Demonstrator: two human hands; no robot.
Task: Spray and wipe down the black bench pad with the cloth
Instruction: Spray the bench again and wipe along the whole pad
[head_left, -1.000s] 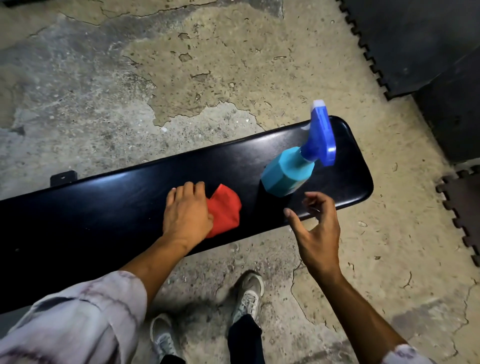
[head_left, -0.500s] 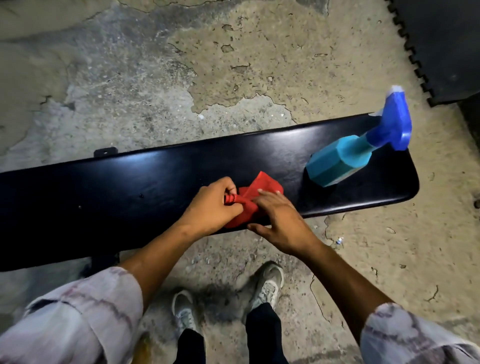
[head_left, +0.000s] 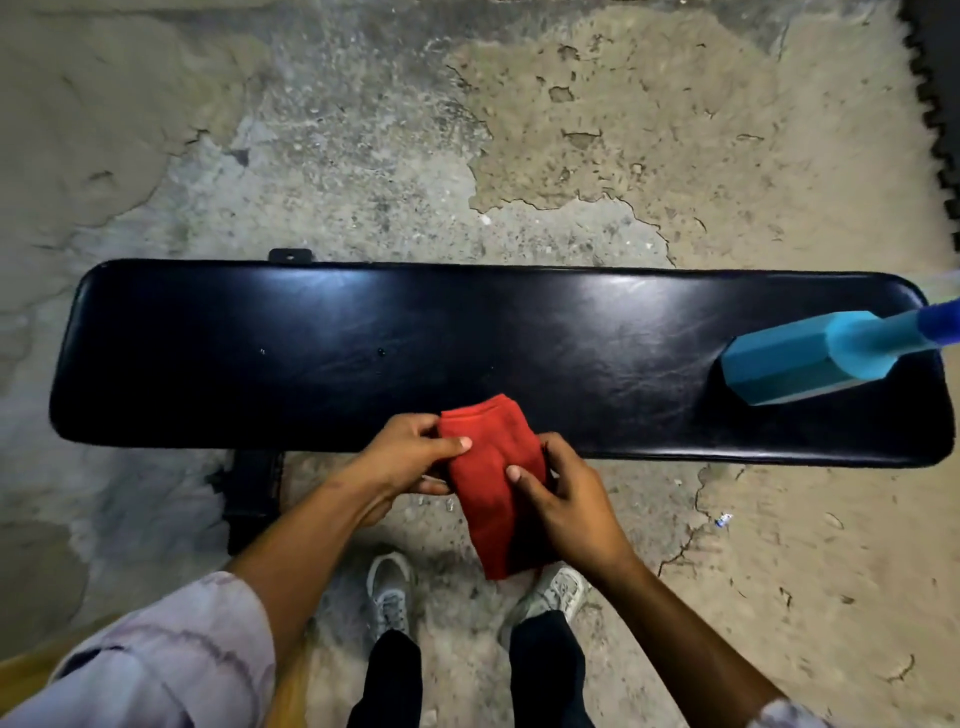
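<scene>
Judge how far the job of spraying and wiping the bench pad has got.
Possibly done: spraying; the teal plastic spray bottle stands on the glossy black bench pad. In hand: left hand and right hand grip the folded red cloth at its near edge. Left: wiping.

You see a red cloth over the near edge of the glossy black bench pad. At its right end stands a teal spray bottle with a blue head. Your sleeves are pale lilac with darker streaks, your shoes grey-white.
</scene>
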